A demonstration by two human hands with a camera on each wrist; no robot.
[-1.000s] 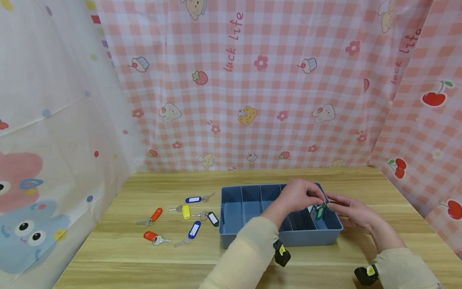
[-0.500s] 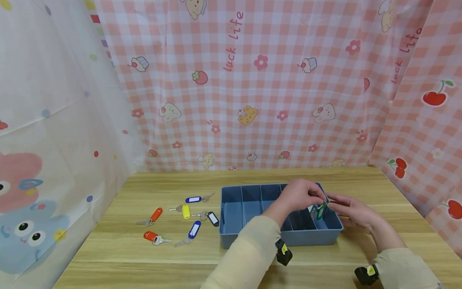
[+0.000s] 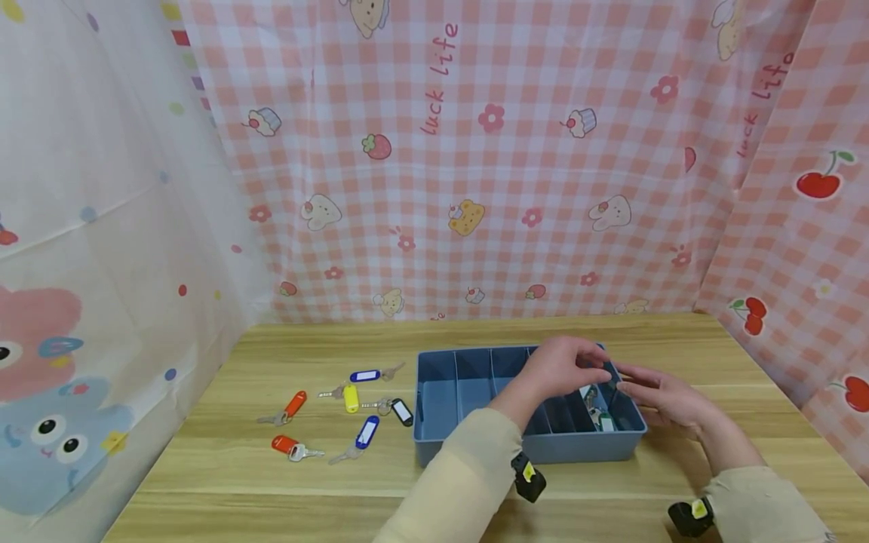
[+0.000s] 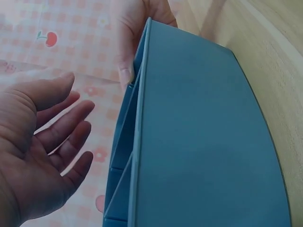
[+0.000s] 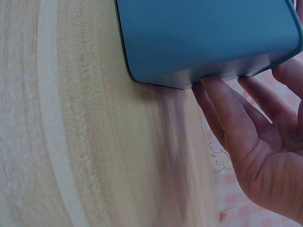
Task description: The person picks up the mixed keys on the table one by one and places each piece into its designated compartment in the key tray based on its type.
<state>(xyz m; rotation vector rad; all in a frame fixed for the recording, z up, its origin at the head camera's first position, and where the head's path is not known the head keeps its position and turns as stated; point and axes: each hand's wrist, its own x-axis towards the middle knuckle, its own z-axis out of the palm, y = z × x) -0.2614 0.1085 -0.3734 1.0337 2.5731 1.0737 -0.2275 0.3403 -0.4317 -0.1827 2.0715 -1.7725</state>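
Blue box (image 3: pixel 591 448) holds a green tag (image 3: pixel 606 424) in its rightmost compartment (image 3: pixel 627 415)

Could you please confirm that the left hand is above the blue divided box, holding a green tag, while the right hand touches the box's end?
Not quite: the left hand holds nothing; the head view shows the green tag down inside the box. The rest of your statement is right.

Even light, soft shadows, dimmer right-wrist view
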